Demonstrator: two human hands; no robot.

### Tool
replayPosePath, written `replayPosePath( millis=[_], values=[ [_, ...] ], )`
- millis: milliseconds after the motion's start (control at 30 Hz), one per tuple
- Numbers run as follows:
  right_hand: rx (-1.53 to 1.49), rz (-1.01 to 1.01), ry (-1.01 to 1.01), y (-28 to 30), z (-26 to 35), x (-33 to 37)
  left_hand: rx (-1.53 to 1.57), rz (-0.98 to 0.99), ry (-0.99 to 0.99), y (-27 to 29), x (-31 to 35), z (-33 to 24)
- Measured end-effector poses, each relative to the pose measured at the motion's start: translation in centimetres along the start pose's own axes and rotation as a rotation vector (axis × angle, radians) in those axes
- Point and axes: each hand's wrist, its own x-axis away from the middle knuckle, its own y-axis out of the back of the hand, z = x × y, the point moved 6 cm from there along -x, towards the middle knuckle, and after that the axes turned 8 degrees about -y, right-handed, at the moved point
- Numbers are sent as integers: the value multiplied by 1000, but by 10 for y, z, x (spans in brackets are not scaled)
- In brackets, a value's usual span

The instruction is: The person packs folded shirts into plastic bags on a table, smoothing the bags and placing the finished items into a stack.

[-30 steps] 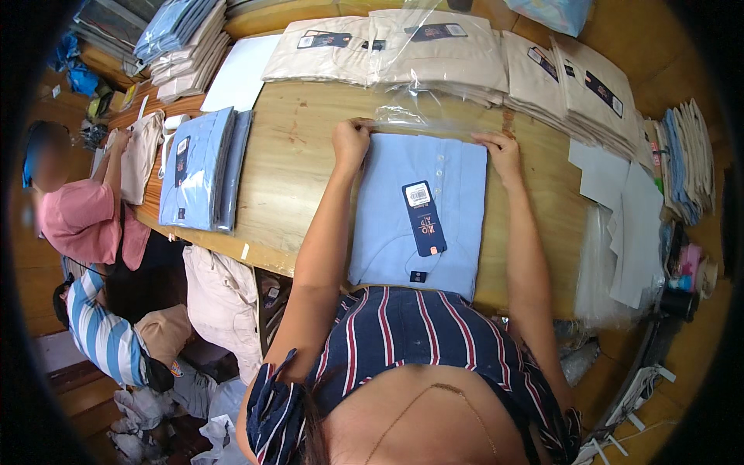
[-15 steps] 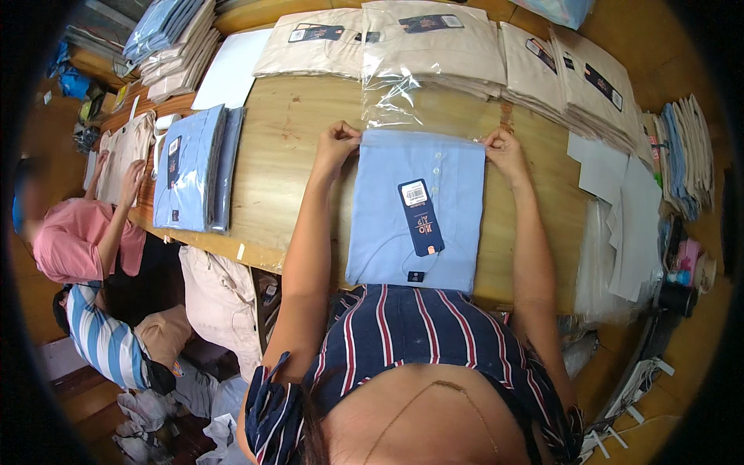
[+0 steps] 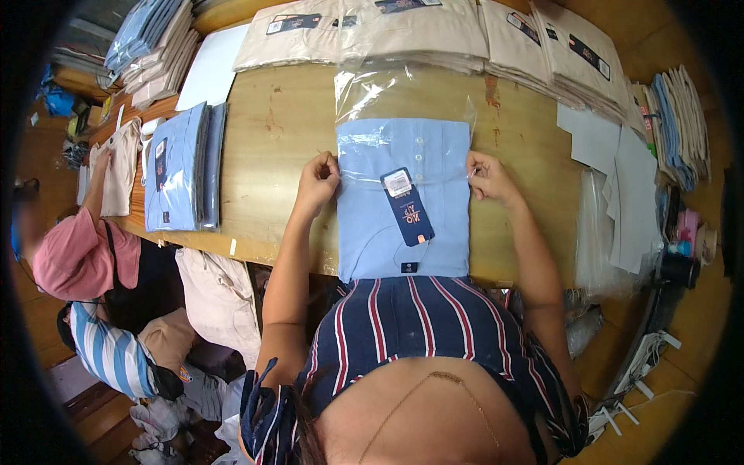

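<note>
A folded light-blue shirt (image 3: 359, 200) lies in front of me against my body, its button placket near the far end. On it are a dark hang tag (image 3: 409, 220) on a thin string and a small dark label (image 3: 408, 267). A clear plastic bag (image 3: 372, 91) covers the shirt's far part and stretches beyond it toward the back stacks. My left hand (image 3: 318, 180) is closed in a pinch on the bag's edge at the shirt's left side. On the right side, my right hand (image 3: 492, 177) pinches the opposite edge.
Bagged cream garments (image 3: 422, 43) are stacked along the table's (image 3: 267, 147) far side. Bagged blue shirts (image 3: 177, 170) lie to the left; white sheets (image 3: 632, 201) and clear bags (image 3: 597, 248) to the right. At far left, a person in pink (image 3: 81, 256) handles a cream garment (image 3: 120, 174).
Both hands have moved toward me along the shirt's sides, drawing the bag further over it. The view has shifted slightly. The person in pink has moved an arm.
</note>
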Motion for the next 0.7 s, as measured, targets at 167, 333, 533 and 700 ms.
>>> replayPosePath(
  millis=[167, 333, 533, 700],
  values=[
    [82, 65, -118, -31, -8, 41, -64, 18, 37, 7, 61, 7],
    [215, 134, -101, -56, -16, 78, -51, 50, 109, 1, 138, 18],
    [318, 359, -223, -81, -30, 118, -133, 36, 360, -8, 218, 12],
    [123, 298, -80, -101, -3, 39, -169, -333, 98, 35, 192, -1]
  ],
)
